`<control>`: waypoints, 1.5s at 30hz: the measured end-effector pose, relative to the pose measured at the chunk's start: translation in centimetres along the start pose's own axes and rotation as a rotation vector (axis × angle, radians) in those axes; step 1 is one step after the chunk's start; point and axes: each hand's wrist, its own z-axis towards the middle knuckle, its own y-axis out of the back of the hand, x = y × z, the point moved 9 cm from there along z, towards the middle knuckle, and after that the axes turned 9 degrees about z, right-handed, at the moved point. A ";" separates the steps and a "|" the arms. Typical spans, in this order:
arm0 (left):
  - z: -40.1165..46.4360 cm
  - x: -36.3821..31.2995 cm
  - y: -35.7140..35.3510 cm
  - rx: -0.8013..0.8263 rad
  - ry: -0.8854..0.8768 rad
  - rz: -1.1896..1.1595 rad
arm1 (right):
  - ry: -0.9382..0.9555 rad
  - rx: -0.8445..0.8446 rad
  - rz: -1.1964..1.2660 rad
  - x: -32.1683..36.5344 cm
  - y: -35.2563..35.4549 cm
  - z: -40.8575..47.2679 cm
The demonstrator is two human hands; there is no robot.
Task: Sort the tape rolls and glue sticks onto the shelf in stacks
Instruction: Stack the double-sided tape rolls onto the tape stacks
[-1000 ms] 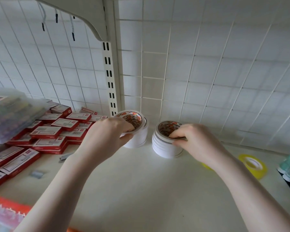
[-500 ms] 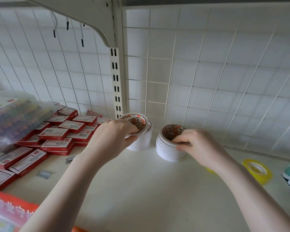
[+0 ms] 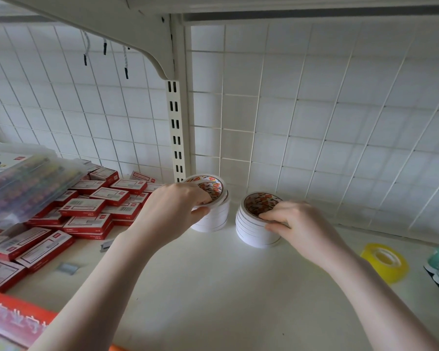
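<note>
You have two stacks of white tape rolls with printed cores [image 3: 214, 214] [image 3: 254, 226], one flat yellow tape roll [image 3: 383, 262], and many red-and-white cardboard boxes [image 3: 86, 211], too heaped to count exactly.

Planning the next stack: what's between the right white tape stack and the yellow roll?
In the head view, only the right hand and wrist, gripping the right white stack; beyond them, bare shelf up to the yellow roll.
</note>
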 end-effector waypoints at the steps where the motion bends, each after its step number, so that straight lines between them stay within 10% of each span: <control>1: 0.0 0.0 0.0 0.000 -0.002 0.001 | 0.010 -0.002 -0.003 0.1 0.0 0.0; 45: 2.9 -0.5 -2.6 0.198 -0.069 0.007 | -0.072 -0.325 -0.418 -1.3 4.0 -4.3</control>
